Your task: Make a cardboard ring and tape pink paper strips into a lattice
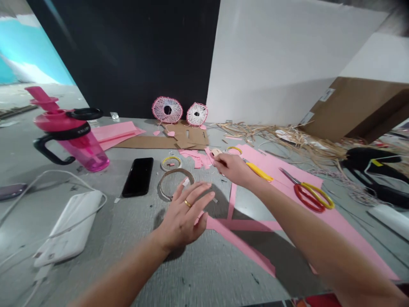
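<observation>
One bare cardboard hoop lies flat near the middle of the desk, with a small white scrap at its rim. It looks unfinished beside the two string-web discs at the far edge, whose dense white threads and pink rims seem complete. A small yellow-banded ring lies just beyond the hoop, and a second yellow-banded ring sits farther right, so some pieces appear further along than others.

The left hand is relaxed and open, its spread fingers just beside the hoop; any contact is hard to tell. The right hand pinches a small beige piece, while a yellow-handled tool runs from beneath the palm, though whether it is held cannot be told.

Pink paper scraps lie nearby, over a flattened cardboard sheet. Right of them stretches a pink paper sheet, with red-and-yellow scissors on top. A black phone and a pink tumbler occupy the left side, and dry raffia strands trail along the far right edge.
</observation>
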Demonstrator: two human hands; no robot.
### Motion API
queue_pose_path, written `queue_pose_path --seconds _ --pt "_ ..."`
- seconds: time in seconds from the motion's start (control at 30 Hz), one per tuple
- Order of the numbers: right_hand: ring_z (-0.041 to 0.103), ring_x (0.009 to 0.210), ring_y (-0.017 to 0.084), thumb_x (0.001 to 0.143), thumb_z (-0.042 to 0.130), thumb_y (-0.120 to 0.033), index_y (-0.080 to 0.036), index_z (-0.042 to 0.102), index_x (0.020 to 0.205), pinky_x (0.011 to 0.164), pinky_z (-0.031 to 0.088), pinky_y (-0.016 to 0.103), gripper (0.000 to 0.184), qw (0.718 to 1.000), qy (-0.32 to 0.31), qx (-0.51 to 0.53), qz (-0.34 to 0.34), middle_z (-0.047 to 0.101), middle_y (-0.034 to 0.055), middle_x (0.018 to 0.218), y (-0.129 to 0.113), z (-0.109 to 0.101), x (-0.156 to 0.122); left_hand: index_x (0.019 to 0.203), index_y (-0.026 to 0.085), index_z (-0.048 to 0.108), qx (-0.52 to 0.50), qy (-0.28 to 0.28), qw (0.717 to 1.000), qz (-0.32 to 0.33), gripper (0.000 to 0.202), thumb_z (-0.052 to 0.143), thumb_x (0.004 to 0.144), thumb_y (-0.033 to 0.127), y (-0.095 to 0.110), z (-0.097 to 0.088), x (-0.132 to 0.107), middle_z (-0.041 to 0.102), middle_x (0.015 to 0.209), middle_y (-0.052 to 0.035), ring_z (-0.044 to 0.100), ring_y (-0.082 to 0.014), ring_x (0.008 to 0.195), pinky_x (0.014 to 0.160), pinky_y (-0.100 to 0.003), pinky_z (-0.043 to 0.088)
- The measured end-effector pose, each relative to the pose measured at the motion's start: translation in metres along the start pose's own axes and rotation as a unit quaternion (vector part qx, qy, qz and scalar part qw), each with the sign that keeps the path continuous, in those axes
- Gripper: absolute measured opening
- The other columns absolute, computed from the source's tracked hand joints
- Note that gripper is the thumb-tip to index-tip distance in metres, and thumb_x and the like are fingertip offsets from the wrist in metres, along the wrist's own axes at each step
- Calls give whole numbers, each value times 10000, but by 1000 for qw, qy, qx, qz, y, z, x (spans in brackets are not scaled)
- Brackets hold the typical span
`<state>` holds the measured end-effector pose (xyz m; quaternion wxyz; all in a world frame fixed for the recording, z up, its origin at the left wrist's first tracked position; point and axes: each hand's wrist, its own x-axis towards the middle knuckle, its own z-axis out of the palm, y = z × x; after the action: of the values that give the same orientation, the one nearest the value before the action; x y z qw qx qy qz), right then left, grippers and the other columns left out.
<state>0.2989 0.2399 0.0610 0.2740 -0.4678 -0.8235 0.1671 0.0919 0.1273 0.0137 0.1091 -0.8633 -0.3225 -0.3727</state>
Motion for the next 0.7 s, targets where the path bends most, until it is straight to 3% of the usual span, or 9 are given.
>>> queue_pose_path --seconds 0.17,0.3,0.43,0.57,0.7 --pt "570 577 145 888 496 -271 -174 651 972 566 407 244 201 998 31 39 45 636 1 680 35 -20 -70 1395 185 438 -30 9 998 -61 479 467 918 146 -9 5 -3 615 1372 -164 573 -286 1282 1138 -555 343" --pt "565 551 149 881 455 -239 -172 664 922 558 402 257 223 992 91 33 86 642 10 663 63 -11 -85 1431 206 423 -47 71 987 -137 482 463 951 189 -27 5 -3 618 1351 -159 575 -305 1268 1089 -565 420" --pt "644 685 164 858 486 -165 -185 690 888 640 444 265 208 994 71 33 78 725 39 788 70 2 -91 1368 195 497 -51 88 984 -146 409 446 962 187 -36 3 -2 630 1327 -155 588 -302 1247 1047 -533 468" --pt "664 755 157 870 521 -129 -180 718 937 677 468 255 214 998 28 29 51 753 52 879 53 11 -78 1308 210 541 -45 40 994 -89 379 453 944 157 -25 4 -2 689 1245 -114 636 -264 1168 1043 -482 470" --pt "674 806 142 899 562 -138 -168 747 946 723 470 237 193 999 -42 -5 -16 765 51 921 19 24 -14 1279 172 542 -26 39 997 -57 376 448 918 122 -12 2 -1 707 1211 -127 649 -243 1149 1073 -458 423"
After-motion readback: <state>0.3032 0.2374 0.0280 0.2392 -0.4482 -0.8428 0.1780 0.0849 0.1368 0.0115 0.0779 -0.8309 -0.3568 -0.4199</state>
